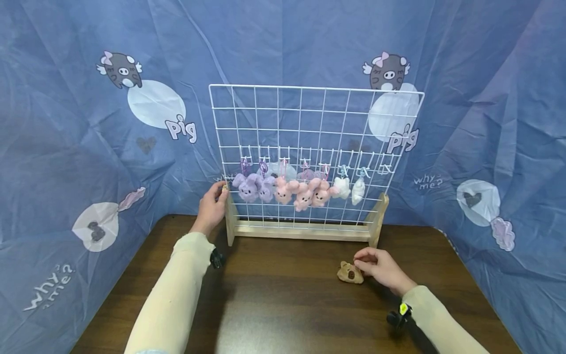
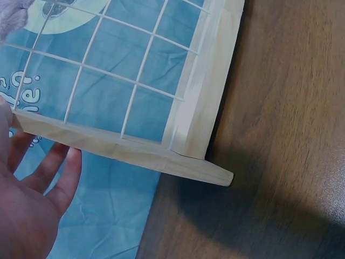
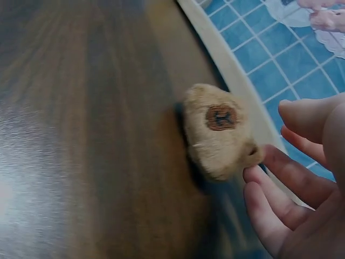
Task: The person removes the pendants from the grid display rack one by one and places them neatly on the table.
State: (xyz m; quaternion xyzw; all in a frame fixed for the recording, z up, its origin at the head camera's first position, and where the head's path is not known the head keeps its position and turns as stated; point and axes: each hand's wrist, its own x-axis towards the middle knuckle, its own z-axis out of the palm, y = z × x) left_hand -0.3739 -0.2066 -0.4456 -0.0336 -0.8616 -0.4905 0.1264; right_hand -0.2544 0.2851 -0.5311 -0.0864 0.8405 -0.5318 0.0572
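Note:
In the head view, my left hand (image 1: 212, 205) grips the wooden side post (image 1: 230, 219) of a white wire grid rack (image 1: 289, 120). The left wrist view shows fingers of that left hand (image 2: 38, 199) against the outer face of the post (image 2: 108, 145). At the lower right, my right hand (image 1: 381, 268) is beside a small brown plush bear (image 1: 349, 273). In the right wrist view, fingertips of the right hand (image 3: 302, 189) touch the plush (image 3: 215, 145) at its near end, while the thumb stands apart from it. A dark patch marks the plush.
Purple plush charms (image 1: 247, 189), pink plush charms (image 1: 304, 195) and white plush charms (image 1: 342, 188) hang on hooks across the grid. A bare hook (image 1: 385, 169) is at the right. The rack stands at the back of the brown table (image 1: 283, 305), before a blue curtain (image 1: 283, 39).

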